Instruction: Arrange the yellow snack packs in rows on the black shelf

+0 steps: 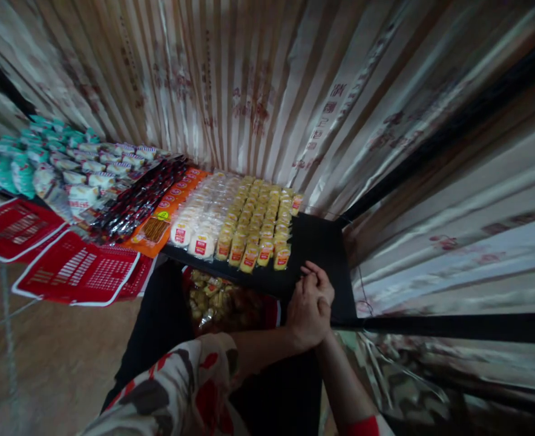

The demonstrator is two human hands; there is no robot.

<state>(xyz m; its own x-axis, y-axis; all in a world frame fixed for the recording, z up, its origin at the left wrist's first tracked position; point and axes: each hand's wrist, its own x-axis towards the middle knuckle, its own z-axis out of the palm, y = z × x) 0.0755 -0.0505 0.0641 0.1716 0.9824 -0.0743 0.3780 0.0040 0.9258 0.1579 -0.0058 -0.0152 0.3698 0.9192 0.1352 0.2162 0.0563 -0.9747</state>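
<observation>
My left hand lies across my right hand, its fingers closed around it. My right hand is mostly covered; its visible fingers reach out loosely past the left, with nothing in them. Both rest together at the front edge of a black board. Just left of them stand rows of small yellow wrapped snacks, the nearest pieces to my hands. Beside those are rows of white round wrapped snacks. Under the board's edge, a red-sided container holds many loose yellow packets.
Further left lie an orange snack packet, dark shiny packets, white packets and green packets. Red printed bags hang at the front. Pleated curtains stand behind, with a black bar at right.
</observation>
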